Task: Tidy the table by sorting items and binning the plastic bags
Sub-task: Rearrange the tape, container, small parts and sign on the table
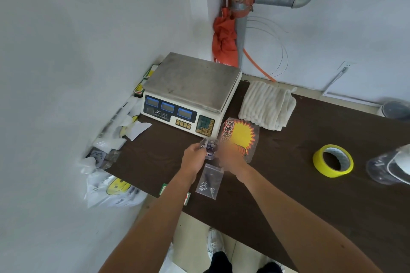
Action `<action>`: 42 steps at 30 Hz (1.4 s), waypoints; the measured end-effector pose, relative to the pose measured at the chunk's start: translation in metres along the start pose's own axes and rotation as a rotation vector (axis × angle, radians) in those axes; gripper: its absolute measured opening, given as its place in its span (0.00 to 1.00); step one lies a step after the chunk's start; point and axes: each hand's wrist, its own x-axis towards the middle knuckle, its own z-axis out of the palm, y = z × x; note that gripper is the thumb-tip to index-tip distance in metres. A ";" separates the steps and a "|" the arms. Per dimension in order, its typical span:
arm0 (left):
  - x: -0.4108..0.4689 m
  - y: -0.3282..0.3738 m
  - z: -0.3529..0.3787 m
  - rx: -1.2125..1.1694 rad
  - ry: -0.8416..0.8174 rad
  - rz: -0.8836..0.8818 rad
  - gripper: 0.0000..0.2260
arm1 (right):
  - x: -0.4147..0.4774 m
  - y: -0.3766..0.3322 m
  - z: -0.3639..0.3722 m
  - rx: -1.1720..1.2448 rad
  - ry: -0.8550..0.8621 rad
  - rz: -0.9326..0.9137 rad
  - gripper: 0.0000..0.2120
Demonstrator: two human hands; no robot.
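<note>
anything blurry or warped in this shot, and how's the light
Head view: the right hand is smeared by motion blur; the left hand and the packet it pinches look sharper; the wide lens stretches the forearms toward the lower edge; light is soft and even, with faint shadows and no strong glare.

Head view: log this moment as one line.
left hand: pinches small clear packet | right hand: at packet, blurred, grip unclear | zip bag of screws: flat on table
</note>
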 end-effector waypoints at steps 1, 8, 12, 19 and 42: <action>-0.001 0.002 0.002 -0.011 0.008 -0.002 0.17 | -0.002 0.000 -0.004 0.014 0.005 0.006 0.16; -0.013 0.014 0.027 -0.042 -0.005 0.016 0.14 | -0.008 0.013 -0.036 0.045 0.028 0.000 0.18; -0.021 0.026 0.052 -0.051 -0.044 0.027 0.13 | -0.012 0.025 -0.062 0.075 0.070 0.030 0.22; -0.039 0.044 0.105 -0.009 -0.136 0.076 0.07 | -0.023 0.046 -0.114 0.037 0.158 0.011 0.22; -0.066 0.052 0.204 0.146 -0.316 0.024 0.09 | -0.007 0.137 -0.184 0.198 0.256 0.222 0.21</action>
